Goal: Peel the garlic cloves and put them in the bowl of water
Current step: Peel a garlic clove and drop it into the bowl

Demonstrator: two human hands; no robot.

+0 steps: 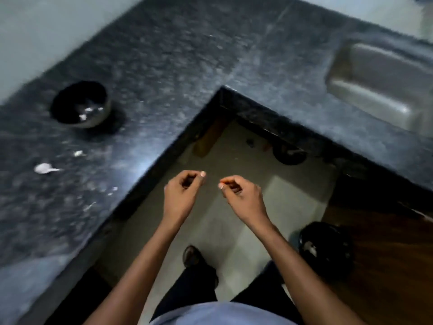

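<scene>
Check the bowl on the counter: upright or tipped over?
Upright. The bowl sits on the counter with its opening facing up, pale pieces visible inside.

A dark round bowl (80, 105) stood upright on the speckled black counter (164, 55), near its back edge on the left run, well apart from the inner corner. Inside it a few pale garlic cloves (87, 111) showed, blurred. Nearer the counter's front edge lay a larger white garlic piece (44, 168) and a small white scrap (78, 153), apart from each other and from the bowl.
</scene>
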